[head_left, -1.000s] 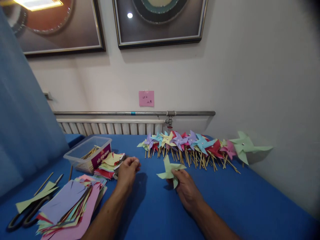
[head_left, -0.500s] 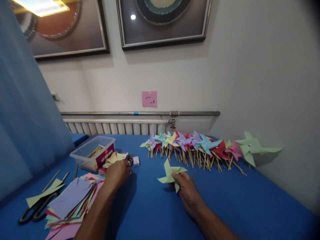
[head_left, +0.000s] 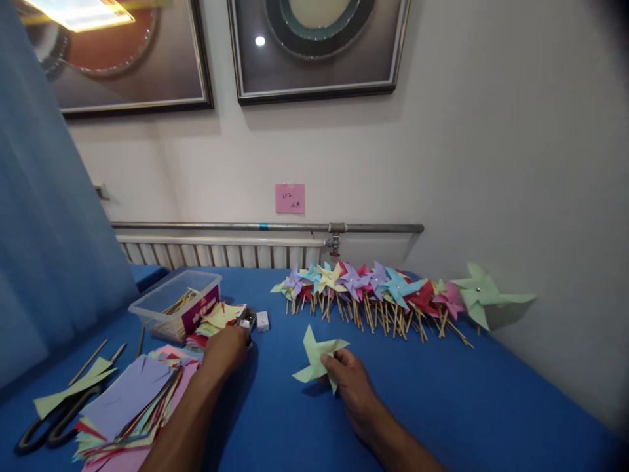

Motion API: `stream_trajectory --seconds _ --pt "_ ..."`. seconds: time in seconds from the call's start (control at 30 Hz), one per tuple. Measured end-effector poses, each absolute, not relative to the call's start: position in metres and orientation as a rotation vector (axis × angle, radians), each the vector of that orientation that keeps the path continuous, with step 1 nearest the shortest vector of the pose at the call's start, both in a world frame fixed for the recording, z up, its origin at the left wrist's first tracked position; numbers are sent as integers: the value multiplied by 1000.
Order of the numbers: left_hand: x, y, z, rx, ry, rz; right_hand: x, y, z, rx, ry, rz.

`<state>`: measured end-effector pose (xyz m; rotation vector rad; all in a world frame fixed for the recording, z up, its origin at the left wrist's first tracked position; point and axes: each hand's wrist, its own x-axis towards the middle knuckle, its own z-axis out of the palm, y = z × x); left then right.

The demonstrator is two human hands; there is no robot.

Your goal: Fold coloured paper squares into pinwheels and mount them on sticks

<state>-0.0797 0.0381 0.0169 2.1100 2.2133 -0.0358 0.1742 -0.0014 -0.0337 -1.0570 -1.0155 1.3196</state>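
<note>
Right hand (head_left: 351, 387): we are pinching a folded green pinwheel head (head_left: 317, 357), no stick fitted, fingers clamped on its centre, low over the surface (head_left: 442, 393).
Left hand (head_left: 226, 349): we are reaching at 10 o'clock toward a small box (head_left: 262, 320); finger state cannot be told.
Done: finished pinwheels (head_left: 378, 292) are lying in a row at 12 o'clock.
Remaining: cut paper stack (head_left: 132, 400) at 8 o'clock is waiting.
</note>
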Motion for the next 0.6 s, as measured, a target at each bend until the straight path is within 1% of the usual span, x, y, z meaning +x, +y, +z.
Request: stream_trajectory --seconds 0.6 --pt "-78 43 12 2096 2220 -41 175 -3 -32 -1066 -1065 1316"
